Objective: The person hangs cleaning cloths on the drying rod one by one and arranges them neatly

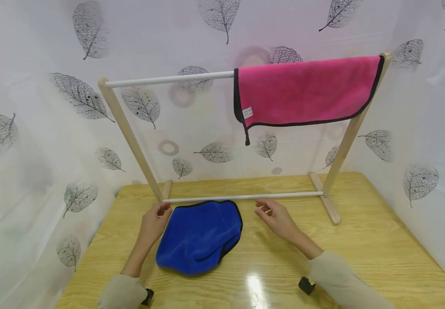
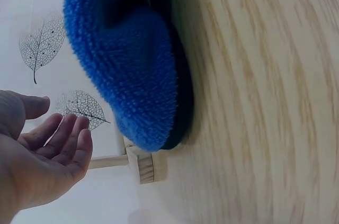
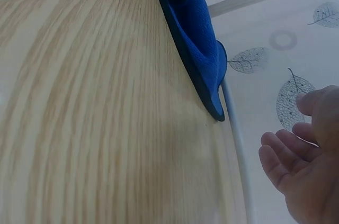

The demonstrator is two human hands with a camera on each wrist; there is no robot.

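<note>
A blue plush cloth [image 1: 201,236] with a black border lies bunched on the table. Just off its left edge hovers my left hand [image 1: 155,221], fingers loosely bent and holding nothing. My right hand [image 1: 278,219] is to the right of the cloth, apart from it, its fingers also relaxed around nothing. Seen from the left wrist, the cloth [image 2: 127,70] rises in a thick fold beside the hand. From the right wrist, a pointed corner of the cloth [image 3: 204,49] reaches toward the rack's lower bar. A pink cloth [image 1: 307,92] with black edging hangs over the right half of the upper bar.
A wooden rack with a white upper bar [image 1: 168,80] and lower bar [image 1: 276,196] stands at the table's back. Its left post [image 1: 129,137] and right post [image 1: 343,148] lean outward. White leaf-print sheets [image 1: 33,171] enclose the wooden table [image 1: 380,240] behind and on both sides.
</note>
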